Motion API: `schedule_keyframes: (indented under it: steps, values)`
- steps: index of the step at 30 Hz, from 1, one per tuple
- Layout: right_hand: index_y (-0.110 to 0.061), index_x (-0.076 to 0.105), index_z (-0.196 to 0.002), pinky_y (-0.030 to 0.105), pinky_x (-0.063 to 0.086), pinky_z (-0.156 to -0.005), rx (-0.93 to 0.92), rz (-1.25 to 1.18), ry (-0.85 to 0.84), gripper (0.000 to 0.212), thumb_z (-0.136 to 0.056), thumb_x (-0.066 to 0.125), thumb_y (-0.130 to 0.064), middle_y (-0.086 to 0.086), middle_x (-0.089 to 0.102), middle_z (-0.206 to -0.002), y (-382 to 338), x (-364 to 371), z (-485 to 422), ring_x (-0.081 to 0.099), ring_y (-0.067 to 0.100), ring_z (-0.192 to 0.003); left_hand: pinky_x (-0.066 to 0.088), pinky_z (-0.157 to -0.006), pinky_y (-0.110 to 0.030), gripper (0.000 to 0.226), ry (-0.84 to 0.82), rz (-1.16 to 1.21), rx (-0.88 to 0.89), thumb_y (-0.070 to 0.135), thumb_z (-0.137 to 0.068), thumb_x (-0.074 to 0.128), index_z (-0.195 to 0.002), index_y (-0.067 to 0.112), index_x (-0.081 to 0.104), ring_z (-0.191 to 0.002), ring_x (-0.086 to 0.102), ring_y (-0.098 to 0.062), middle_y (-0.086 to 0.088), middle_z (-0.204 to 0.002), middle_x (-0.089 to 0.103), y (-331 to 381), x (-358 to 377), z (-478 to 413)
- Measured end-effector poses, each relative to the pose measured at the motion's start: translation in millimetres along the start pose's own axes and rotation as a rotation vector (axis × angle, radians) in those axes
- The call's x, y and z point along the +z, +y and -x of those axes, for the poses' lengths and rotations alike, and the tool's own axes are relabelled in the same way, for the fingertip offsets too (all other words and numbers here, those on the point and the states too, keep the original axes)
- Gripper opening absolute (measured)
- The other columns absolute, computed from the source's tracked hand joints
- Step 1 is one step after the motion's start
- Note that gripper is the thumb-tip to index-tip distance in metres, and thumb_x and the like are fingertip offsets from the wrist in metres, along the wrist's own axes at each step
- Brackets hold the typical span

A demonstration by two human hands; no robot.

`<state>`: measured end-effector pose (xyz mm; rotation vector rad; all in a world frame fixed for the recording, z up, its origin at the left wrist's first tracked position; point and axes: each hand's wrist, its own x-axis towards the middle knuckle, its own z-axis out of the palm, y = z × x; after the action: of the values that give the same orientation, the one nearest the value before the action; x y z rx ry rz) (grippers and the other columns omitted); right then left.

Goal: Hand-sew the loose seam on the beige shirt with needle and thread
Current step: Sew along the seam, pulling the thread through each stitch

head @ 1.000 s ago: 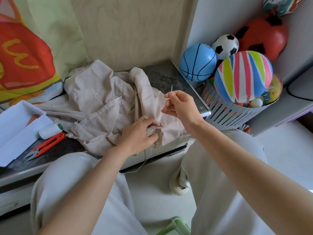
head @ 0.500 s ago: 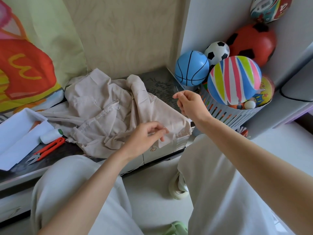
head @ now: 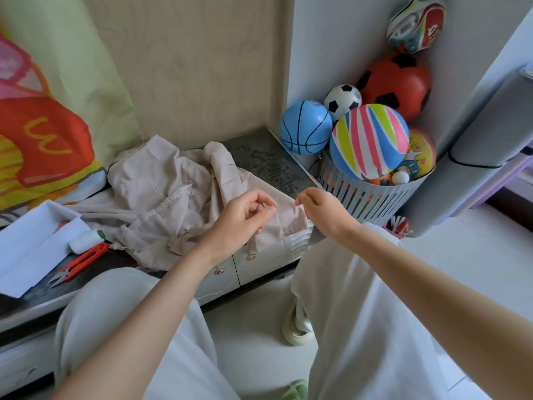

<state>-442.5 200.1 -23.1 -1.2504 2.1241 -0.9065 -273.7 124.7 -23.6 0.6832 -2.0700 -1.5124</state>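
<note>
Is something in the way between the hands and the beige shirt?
No, nothing visible. The left hand hovers right over the crumpled beige cloth shirt, and the right hand is just beside its edge.

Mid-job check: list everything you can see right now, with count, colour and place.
shirt: one, beige, crumpled on table
table: one, dark, against wall
spool: one, white, left of shirt
snips: one, orange, beside spool, nearer side
box: one, white, table's left end
basket: one, grey, right of table
balls: at least seven, mixed colours, in and around basket
left hand: one, fingers curled, over shirt
right hand: one, fingers curled, at shirt's right edge
</note>
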Motion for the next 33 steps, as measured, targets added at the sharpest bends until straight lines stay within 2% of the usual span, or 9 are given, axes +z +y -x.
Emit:
schedule_keyframes:
  steps: [3,5,9,11,13,17,23,28,33]
  values:
    - [-0.01,0.059,-0.103,0.022,0.036,-0.057,0.068,0.018,0.118,0.03,-0.102,0.03,-0.021,-0.004,0.054,-0.08,15,-10,1,0.048,0.009,-0.064,0.035,-0.062,-0.019,0.006,-0.014,-0.295,-0.075,0.016,-0.096,0.053,-0.093,0.017,0.058,-0.056,0.039,-0.003,0.004,-0.061,0.042,-21,-1,2]
    - [-0.009,0.058,-0.107,0.026,0.038,-0.066,0.112,0.052,0.189,0.032,-0.102,0.029,-0.02,0.001,0.056,-0.093,24,-18,3,0.051,0.014,-0.075,0.033,-0.057,-0.015,0.013,-0.006,-0.465,-0.135,0.017,-0.096,0.054,-0.083,0.016,0.059,-0.054,0.041,-0.001,0.004,-0.06,0.046,-34,-4,7]
    - [-0.009,0.059,-0.104,0.034,0.046,-0.08,0.153,0.172,0.199,0.026,-0.1,0.033,-0.014,0.004,0.063,-0.101,36,-28,9,0.058,0.023,-0.091,0.032,-0.059,-0.025,0.019,0.06,-0.427,-0.172,0.016,-0.096,0.053,-0.08,0.014,0.063,-0.062,0.044,-0.013,-0.01,-0.065,0.05,-41,-8,14]
    - [-0.009,0.057,-0.099,0.039,0.049,-0.086,0.134,0.233,0.153,0.019,-0.097,0.038,-0.011,0.005,0.068,-0.099,34,-27,12,0.062,0.025,-0.093,0.032,-0.058,-0.026,0.018,0.104,-0.425,-0.11,0.017,-0.095,0.055,-0.08,0.015,0.065,-0.059,0.043,-0.012,-0.007,-0.061,0.05,-33,-3,14]
    - [-0.008,0.054,-0.096,0.034,0.049,-0.086,0.089,0.186,0.124,0.019,-0.099,0.036,-0.014,0.0,0.068,-0.098,23,-21,19,0.061,0.02,-0.092,0.03,-0.055,-0.027,0.017,0.136,-0.454,-0.013,0.019,-0.093,0.057,-0.079,0.013,0.065,-0.053,0.036,-0.008,0.001,-0.055,0.044,-20,8,14]
    - [-0.01,0.053,-0.1,0.015,0.04,-0.06,0.053,-0.089,0.005,0.02,-0.101,0.034,-0.014,-0.005,0.06,-0.092,-8,7,35,0.052,0.004,-0.07,0.027,-0.052,-0.027,0.017,0.18,-0.456,0.07,0.021,-0.092,0.06,-0.078,0.013,0.066,-0.052,0.031,-0.011,0.005,-0.051,0.036,-6,25,14]
    - [-0.007,0.051,-0.097,0.021,0.041,-0.041,0.109,-0.213,-0.043,0.022,-0.097,0.029,-0.007,-0.003,0.049,-0.074,-15,28,43,0.047,0.012,-0.053,0.031,-0.055,-0.032,0.028,0.129,-0.476,0.031,0.022,-0.094,0.053,-0.073,0.005,0.056,-0.055,0.035,-0.014,-0.015,-0.059,0.048,-6,33,21]
    - [-0.011,0.053,-0.092,0.019,0.033,-0.052,0.126,-0.175,0.08,0.024,-0.098,0.031,-0.004,-0.006,0.045,-0.072,9,9,42,0.042,0.007,-0.059,0.032,-0.05,-0.014,0.026,0.112,-0.494,-0.083,0.015,-0.095,0.054,-0.07,0.008,0.057,-0.048,0.041,-0.005,0.007,-0.048,0.038,-22,21,27]
    - [-0.014,0.05,-0.091,0.029,0.044,-0.074,0.227,-0.079,0.143,0.023,-0.097,0.032,-0.002,0.007,0.058,-0.104,39,0,35,0.053,0.021,-0.087,0.03,-0.058,-0.03,0.034,0.172,-0.554,-0.229,0.017,-0.095,0.053,-0.062,0.023,0.047,-0.053,0.039,-0.009,0.005,-0.052,0.041,-38,10,23]
